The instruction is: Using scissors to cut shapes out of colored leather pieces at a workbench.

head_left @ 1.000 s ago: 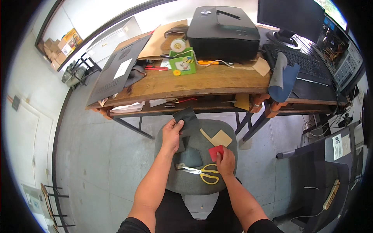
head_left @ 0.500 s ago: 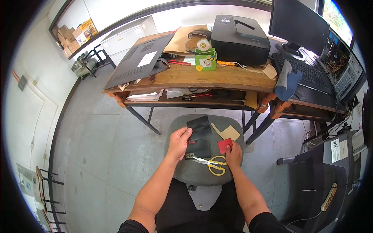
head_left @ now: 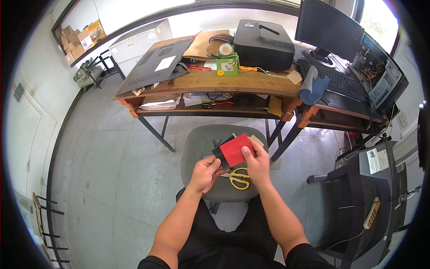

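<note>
My left hand [head_left: 205,175] is closed on a dark, thin sheet [head_left: 218,154], pinched at its lower edge. In front of that sheet my right hand [head_left: 256,161] holds a flat red rectangular piece [head_left: 234,149] between thumb and fingers. The red piece covers most of the dark one; I cannot tell whether they touch. Both are above the grey seat [head_left: 195,145] of a chair. Scissors with yellow handles [head_left: 239,181] lie on the seat below my hands, their blades partly hidden. A tan piece [head_left: 258,140] shows behind my right hand.
Beyond the seat stands a wooden desk [head_left: 197,89] with a black printer [head_left: 263,45], a green card box [head_left: 227,66] and a dark flat panel [head_left: 156,65]. A monitor [head_left: 329,29] and an opened computer case [head_left: 380,74] stand at right. A power strip [head_left: 371,213] lies lower right.
My right hand has lifted the red piece up and left, over the dark sheet. My left hand has brought the dark sheet lower. The view has shifted slightly.
</note>
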Available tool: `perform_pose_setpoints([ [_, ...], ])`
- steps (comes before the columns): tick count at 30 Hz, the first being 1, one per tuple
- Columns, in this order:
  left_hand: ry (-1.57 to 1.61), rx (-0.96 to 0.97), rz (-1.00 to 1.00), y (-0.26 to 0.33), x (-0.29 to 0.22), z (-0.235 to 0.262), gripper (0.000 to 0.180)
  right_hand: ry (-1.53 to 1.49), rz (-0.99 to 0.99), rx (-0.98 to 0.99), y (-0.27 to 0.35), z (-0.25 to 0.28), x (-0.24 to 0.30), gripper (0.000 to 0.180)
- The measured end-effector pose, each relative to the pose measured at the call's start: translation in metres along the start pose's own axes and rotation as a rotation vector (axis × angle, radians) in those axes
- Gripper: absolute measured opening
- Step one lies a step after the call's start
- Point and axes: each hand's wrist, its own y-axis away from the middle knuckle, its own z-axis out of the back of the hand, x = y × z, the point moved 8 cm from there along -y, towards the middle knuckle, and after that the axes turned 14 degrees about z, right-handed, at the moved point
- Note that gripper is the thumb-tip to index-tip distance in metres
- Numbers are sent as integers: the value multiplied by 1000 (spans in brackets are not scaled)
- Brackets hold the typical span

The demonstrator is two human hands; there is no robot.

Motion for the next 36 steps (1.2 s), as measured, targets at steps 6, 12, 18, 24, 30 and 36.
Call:
perform_pose_setpoints([
  [6, -31, 107, -34, 15, 7, -1, 29, 317, 180, 34, 19, -9, 31, 33],
  [12, -26, 192, -28, 33, 18, 4, 30, 334, 143, 132, 36, -20, 44, 33],
  [18, -91, 117, -84, 58, 19, 8, 28, 296, 99, 164, 64, -24, 52, 33],
  [24, -255, -53, -281, 89, 4, 1, 28, 261, 172, 112, 78, -35, 71, 33],
  [30, -261, -153, -412, 119, -17, -7, 24, 137, 200, 86, 85, -48, 105, 32],
  [36, -200, -112, -446, 136, -18, -10, 24, 66, 191, 131, 91, -57, 118, 30],
])
